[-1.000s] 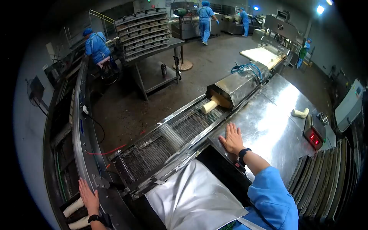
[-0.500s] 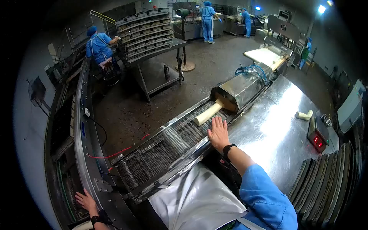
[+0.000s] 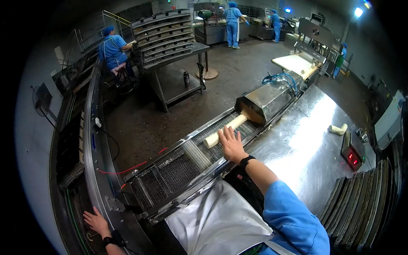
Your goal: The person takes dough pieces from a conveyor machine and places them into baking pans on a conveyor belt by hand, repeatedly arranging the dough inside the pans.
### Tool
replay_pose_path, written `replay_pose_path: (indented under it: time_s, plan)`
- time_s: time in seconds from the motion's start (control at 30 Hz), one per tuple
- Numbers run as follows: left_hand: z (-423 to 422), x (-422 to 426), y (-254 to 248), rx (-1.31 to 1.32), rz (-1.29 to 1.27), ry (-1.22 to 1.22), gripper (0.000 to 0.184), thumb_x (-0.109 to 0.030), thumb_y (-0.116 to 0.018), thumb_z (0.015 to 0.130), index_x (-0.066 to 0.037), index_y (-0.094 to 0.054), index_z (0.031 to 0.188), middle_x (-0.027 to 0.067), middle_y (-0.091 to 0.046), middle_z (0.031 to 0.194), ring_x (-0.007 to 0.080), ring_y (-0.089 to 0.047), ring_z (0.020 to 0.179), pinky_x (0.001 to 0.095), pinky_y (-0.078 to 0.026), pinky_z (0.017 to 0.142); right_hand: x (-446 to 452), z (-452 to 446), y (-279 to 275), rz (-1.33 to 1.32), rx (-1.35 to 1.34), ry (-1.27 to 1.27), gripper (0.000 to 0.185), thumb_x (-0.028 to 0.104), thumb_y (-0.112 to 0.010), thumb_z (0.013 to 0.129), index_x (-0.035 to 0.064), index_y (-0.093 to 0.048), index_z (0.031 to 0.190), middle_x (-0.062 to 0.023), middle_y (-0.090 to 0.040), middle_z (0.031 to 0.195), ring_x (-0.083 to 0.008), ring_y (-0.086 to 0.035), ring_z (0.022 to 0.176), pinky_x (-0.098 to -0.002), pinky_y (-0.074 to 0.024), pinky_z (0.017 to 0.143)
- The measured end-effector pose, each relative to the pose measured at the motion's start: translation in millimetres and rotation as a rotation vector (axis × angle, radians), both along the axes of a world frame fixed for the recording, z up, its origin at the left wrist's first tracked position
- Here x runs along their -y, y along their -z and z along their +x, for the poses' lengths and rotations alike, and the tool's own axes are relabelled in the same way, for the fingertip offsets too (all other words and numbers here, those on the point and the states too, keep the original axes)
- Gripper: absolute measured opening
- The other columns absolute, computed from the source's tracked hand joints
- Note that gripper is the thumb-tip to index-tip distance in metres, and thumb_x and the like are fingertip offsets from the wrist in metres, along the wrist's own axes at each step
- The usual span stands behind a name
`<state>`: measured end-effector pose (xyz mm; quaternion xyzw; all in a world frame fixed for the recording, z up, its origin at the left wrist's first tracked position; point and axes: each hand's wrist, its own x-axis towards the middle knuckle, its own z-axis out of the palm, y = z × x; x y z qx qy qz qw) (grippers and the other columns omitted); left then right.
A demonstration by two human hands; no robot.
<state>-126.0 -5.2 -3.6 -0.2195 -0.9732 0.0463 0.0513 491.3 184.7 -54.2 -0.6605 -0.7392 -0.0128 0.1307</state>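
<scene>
A long pale roll, which looks like dough, [image 3: 211, 140] lies on the mesh conveyor belt [image 3: 163, 180], its far end still inside the metal hood [image 3: 270, 100]. My right hand [image 3: 232, 146] is over the near part of that roll, fingers spread and palm down; I cannot tell whether the fingertips press on it. Down at the lower left, my left hand [image 3: 97, 222] rests with fingers stretched out beside the curved metal rail [image 3: 91, 140]. Nothing is held in it.
To the right, a steel table [image 3: 293, 140] carries a short bent dough piece [image 3: 337, 129] and a scale with red digits [image 3: 352, 155]. Stacked trays [image 3: 361, 208] stand near it. Beyond the belt are a tray stack [image 3: 163, 38] and several co-workers in blue.
The dough roll has come further out of the hood, toward the lower left. My right hand has shifted left and now reaches over it. My left hand stays about where it was.
</scene>
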Motion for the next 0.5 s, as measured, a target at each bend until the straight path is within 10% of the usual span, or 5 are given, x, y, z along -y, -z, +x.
replay_pose_path:
  time_s: [0.33,0.5]
  plan:
    - [11,5,-11,0.05,0.171,0.07,0.073,-0.055,-0.035,0.097,-0.005,-0.023,0.148,0.016,-0.023,0.154,0.0352,-0.025,0.14,0.0527,-0.031,0.108,2,-75,-6,0.049,0.003,-0.186,0.041,0.009,-0.047,0.087,0.0054,-0.045,0.129,-0.0149,-0.045,0.135,-0.0294,-0.034,0.135,-0.0596,-0.0181,0.112]
    - [-5,6,8,0.026,0.236,0.131,0.072,-0.054,-0.035,0.097,-0.004,-0.023,0.148,0.0167,-0.024,0.153,0.0354,-0.025,0.14,0.0517,-0.031,0.108,2,-94,-12,0.19,0.073,-0.285,0.016,0.013,-0.051,0.085,0.0087,-0.058,0.099,-0.0085,-0.059,0.1,-0.0249,-0.053,0.106,-0.0467,-0.0369,0.093]
